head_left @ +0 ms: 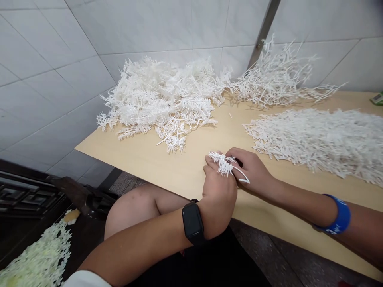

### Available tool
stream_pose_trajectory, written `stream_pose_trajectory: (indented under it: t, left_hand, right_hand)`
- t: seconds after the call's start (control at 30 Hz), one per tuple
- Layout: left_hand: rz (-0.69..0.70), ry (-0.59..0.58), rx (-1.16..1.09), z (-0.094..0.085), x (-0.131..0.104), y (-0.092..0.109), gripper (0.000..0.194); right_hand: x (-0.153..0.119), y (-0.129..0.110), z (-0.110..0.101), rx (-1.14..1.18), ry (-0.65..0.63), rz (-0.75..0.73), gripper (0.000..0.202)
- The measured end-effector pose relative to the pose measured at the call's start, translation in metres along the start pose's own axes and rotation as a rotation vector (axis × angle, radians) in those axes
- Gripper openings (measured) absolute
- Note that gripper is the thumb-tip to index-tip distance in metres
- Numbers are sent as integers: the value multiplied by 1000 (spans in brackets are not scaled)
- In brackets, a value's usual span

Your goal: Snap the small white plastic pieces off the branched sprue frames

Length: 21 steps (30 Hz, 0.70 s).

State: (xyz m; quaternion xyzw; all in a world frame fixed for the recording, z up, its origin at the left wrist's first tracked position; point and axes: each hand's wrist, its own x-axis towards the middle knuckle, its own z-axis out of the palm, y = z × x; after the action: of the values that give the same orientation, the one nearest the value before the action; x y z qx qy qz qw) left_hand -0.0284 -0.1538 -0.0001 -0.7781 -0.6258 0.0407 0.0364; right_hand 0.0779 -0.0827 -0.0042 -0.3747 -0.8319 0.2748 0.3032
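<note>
White and apparently plastic, a small feathery sprig with a curved stem is grasped between the left hand and the right hand, fingers of both curled in on it, though exact fingertip contact is hidden. It looks very light and springy, its fine needles liable to bend or snag, so the smooth bare stem seems the surest place to pinch. Beyond, on the pale wood-look bench, lie a tangled white heap of branching sprigs and a flatter white layered pile.
</note>
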Motion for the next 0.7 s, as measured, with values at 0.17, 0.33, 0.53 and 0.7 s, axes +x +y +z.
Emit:
stream_pose_trajectory:
  t: [0.17,0.33,0.53,0.7]
  left_hand:
    - [28,12,16,0,-2,0,49]
    - [-19,91,53,-1,-7,6,52]
    - [-18,116,30,-4,-9,8,51]
    - [4,70,-56,-3,-5,0,46]
  right_hand:
    - [0,-1,0,-13,-9,4,18]
    - [0,-1,-1,8,-15,-7,13]
    - [-1,-1,-1,11,-26,3,12]
    - [-2,-2,-1,13,-29,-18,12]
